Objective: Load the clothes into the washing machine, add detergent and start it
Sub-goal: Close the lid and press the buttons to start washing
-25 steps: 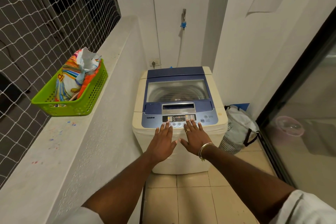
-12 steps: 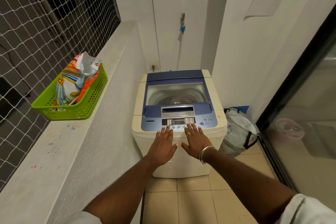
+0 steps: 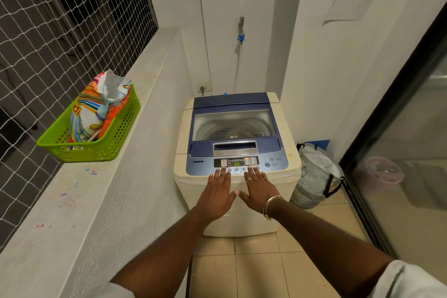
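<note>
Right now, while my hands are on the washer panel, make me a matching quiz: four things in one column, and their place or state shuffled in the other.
Column one:
1. green basket
2. washer lid
3. white bag
4. panel display

Column two:
A. shut
B. on the floor, right of the washer
C. lit with green digits
D. on the ledge beside the netting

Pairs: 1-D, 2-A, 3-B, 4-C
</note>
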The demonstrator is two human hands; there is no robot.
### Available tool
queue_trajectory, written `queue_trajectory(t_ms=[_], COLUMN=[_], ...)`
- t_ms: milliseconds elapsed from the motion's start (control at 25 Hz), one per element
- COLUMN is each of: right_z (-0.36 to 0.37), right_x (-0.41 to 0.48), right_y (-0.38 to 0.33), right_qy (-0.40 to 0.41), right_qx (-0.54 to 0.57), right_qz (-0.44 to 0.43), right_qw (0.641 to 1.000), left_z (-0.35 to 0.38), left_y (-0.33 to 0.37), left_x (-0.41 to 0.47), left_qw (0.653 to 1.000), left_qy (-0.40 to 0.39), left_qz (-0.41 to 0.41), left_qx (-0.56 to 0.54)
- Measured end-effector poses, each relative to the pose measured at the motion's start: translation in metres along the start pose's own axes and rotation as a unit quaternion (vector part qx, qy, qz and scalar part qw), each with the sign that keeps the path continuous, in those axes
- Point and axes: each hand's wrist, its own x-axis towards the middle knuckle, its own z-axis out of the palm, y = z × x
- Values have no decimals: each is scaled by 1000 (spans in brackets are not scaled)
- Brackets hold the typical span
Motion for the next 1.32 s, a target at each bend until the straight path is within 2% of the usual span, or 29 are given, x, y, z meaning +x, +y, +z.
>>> queue_trajectory(t_ms=[280, 680, 1320], right_z=[4, 9, 14], right_x=[3, 15, 48], right_y=[17, 56, 72], right_qy=[-14, -45, -90], right_qx=[36, 29, 1], right_qz=[35, 56, 65], right_qw=[999, 997, 994], left_z=[11, 25, 42], left_y=[3, 18, 0], left_x=[7, 33, 66], left_qw=[1000, 999, 999], left_qy=[8, 5, 21], left_qz=[19, 41, 24], left_qx=[10, 5, -3])
